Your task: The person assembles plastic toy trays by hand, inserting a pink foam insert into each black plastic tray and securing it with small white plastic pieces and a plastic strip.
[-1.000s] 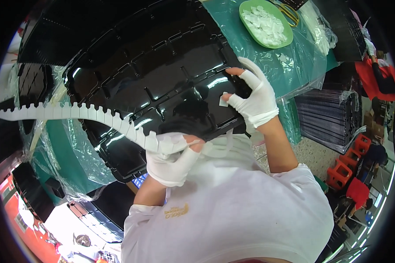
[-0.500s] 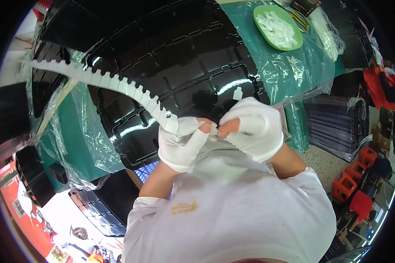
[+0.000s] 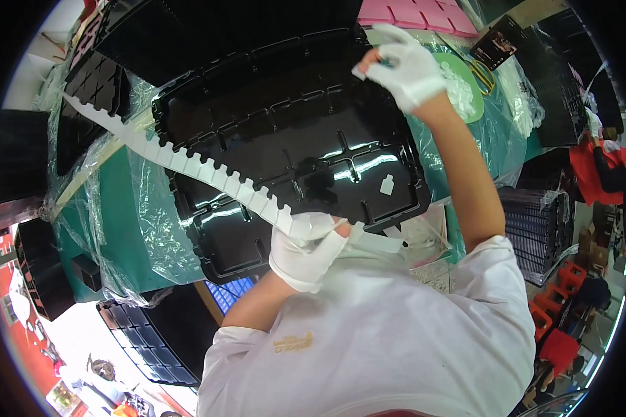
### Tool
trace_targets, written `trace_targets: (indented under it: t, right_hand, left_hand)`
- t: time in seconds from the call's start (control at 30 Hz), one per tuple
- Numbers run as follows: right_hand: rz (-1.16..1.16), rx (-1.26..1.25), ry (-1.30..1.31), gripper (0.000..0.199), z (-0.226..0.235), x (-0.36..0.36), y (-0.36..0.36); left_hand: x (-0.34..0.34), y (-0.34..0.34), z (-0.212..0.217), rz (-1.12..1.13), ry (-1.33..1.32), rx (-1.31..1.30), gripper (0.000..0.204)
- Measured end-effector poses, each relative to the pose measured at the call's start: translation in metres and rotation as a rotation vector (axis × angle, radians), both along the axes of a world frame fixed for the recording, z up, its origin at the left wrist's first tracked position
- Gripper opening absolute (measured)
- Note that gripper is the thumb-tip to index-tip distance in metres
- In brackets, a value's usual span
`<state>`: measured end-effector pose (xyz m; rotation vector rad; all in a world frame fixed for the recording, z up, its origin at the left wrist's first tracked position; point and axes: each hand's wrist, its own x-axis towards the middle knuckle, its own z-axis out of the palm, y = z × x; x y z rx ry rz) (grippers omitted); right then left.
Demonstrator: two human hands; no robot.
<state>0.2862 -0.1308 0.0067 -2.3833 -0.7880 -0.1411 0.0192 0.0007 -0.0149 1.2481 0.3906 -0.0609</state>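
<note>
Both hands wear white gloves with bare fingertips. My left hand (image 3: 300,258) is closed on a long white strip (image 3: 209,172) of notched, tab-like pieces. The strip curves up to the far left across the black plastic tray (image 3: 257,149), and its short end sticks out right of the hand. My right hand (image 3: 407,69) is raised over the tray's far right corner, beside the green bowl. Finger and thumb pinch a small whitish piece (image 3: 359,72), its kind unclear. A loose white bottle-shaped tab (image 3: 387,185) lies in the tray's near right part.
A green bowl (image 3: 476,90) of clear whitish pieces stands at the right, with yellow-handled scissors (image 3: 483,76) beside it. Pink trays (image 3: 421,14) lie at the back. Stacked black trays (image 3: 535,226) stand to the right. Plastic film (image 3: 156,240) covers the green table.
My right hand has moved from beside my left hand up to the far right, near the bowl. The view has shifted, showing pink trays. My left hand keeps the strip.
</note>
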Motion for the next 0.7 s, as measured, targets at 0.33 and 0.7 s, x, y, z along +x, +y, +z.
trace_targets:
  t: [0.33, 0.7]
  right_hand:
    - [-0.167, -0.237, 0.161, 0.029, -0.020, 0.057, 0.049]
    - [-0.103, 0.035, 0.185, 0.023, -0.041, 0.065, 0.039]
  left_hand:
    - [0.003, 0.005, 0.005, 0.000, -0.144, 0.015, 0.010]
    - [0.002, 0.004, 0.002, -0.018, -0.112, -0.008, 0.007]
